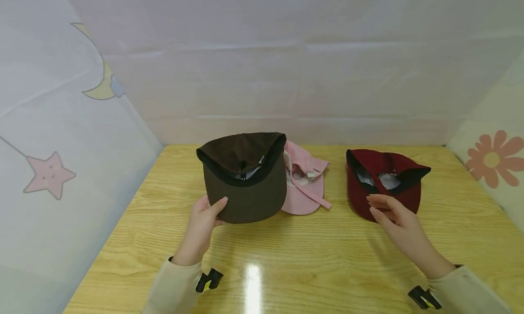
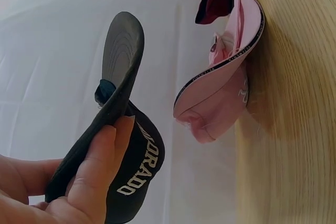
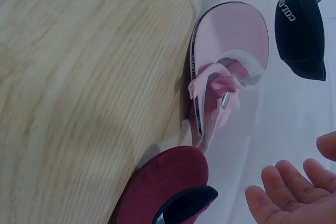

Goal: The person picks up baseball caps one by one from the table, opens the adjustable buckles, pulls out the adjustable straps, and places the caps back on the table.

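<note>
A dark brown cap [image 1: 249,200] is held up off the table by my left hand [image 1: 204,216], which pinches its brim between thumb and fingers. In the left wrist view, pale lettering shows on the front of that cap [image 2: 149,182]. Behind and right of it a pink cap [image 1: 303,198] lies upside down on the table, partly hidden in the head view. My right hand [image 1: 399,223] hovers in front of a dark red cap [image 1: 411,198], fingers loosely bent and holding nothing. In the right wrist view a gap shows between that hand [image 3: 294,198] and the red cap [image 3: 168,182].
The wooden table [image 1: 311,268] reaches back to a pale cloth wall [image 1: 303,86]. Side cloths carry a printed star [image 1: 50,174], a moon and a red flower [image 1: 493,157]. Small black devices [image 1: 209,280] sit at both wrists.
</note>
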`<state>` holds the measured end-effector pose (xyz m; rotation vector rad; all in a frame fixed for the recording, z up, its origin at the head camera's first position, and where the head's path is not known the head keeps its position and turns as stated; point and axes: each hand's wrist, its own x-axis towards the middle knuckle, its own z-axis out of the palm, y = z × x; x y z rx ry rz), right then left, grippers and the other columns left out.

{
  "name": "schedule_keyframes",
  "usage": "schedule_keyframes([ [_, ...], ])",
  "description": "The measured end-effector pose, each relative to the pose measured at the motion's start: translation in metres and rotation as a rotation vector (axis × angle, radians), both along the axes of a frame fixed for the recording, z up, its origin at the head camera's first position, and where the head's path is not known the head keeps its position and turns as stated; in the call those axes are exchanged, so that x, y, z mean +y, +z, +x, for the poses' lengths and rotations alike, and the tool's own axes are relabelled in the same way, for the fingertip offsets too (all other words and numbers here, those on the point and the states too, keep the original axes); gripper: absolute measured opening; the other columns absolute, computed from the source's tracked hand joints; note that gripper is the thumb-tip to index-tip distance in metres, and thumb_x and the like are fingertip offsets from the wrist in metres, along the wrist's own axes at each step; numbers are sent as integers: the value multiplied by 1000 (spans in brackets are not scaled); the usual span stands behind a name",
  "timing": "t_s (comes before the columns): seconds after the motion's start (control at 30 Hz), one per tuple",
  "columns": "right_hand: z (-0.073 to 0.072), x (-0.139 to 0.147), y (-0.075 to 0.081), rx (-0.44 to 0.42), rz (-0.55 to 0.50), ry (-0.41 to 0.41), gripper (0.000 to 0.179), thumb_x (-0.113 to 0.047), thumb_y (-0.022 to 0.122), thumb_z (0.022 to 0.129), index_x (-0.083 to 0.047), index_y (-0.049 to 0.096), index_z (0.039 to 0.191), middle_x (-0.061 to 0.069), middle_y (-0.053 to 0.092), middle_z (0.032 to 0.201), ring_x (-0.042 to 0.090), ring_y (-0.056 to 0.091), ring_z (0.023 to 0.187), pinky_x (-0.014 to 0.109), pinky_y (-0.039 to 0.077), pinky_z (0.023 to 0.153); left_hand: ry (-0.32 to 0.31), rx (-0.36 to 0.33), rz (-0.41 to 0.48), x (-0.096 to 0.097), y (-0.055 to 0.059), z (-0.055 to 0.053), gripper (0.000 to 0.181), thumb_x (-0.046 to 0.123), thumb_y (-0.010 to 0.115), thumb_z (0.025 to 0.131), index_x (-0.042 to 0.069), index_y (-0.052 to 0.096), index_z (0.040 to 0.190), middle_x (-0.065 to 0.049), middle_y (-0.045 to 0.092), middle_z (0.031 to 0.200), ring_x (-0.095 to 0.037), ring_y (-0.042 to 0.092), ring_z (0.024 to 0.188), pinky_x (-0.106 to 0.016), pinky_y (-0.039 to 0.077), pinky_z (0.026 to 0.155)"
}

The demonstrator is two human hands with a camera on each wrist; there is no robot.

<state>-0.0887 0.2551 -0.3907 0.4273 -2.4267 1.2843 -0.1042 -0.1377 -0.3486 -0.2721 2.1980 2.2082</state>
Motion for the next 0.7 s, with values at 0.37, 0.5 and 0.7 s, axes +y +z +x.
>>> schedule_keyframes([
  [0.37,-1,-17,6,-12,-23,49,25,7,56,95,8,59,119,-30,54,112,-10,54,95,6,43,77,-26,10,0,8,-1,1,22,5,54,99,-8,59,116,-8,69,93,-13,66,75,-28,53,65],
  [0.5,-2,-22,4,-6,-34,52,25,9,56,93,8,59,118,-29,55,111,-10,54,96,6,43,77,-32,17,5,12,-1,1,21,5,54,99,-8,60,114,-7,69,89,-13,66,73,-28,53,64],
  [0.7,-2,-28,5,2,-55,64,25,11,56,92,10,59,117,-27,56,111,-10,55,97,6,43,77,-56,36,18,16,-1,2,21,4,53,99,-8,60,115,-7,69,89,-13,67,73,-28,54,64],
])
